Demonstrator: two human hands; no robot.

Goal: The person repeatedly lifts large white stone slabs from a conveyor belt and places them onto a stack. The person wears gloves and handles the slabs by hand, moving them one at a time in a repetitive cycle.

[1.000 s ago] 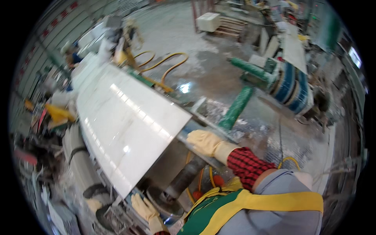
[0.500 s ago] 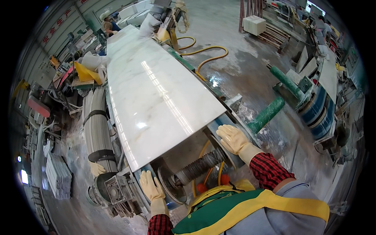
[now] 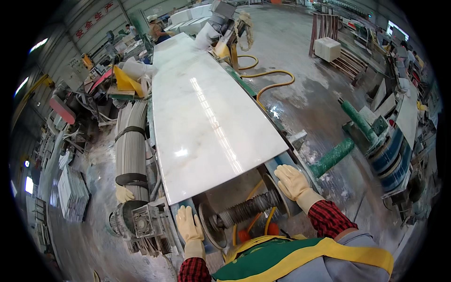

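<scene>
A large polished white stone slab (image 3: 206,127) lies flat in front of me, running away toward the back, with faint veining and glare on top. My left hand (image 3: 189,226), in a cream rubber glove, rests flat on the left blue belt (image 3: 175,207) just short of the slab's near left corner. On the right blue belt (image 3: 276,164), my right hand (image 3: 292,182) lies flat in a matching glove near the other corner. Both hands have fingers stretched out and hold nothing. Between them shows a ribbed roller shaft (image 3: 245,209) with round end discs.
A motor gearbox (image 3: 143,223) and a strapped bundle of long grey strips (image 3: 131,150) stand left. A loose glove (image 3: 124,193) lies by the gearbox. Green rollers (image 3: 332,158) jut out at right; a yellow hose (image 3: 277,73) curls on the floor. A person (image 3: 157,30) stands far off.
My view has shifted up and to the left, so the slab and machinery sit lower and farther right. Both hands stay flat on the belts.
</scene>
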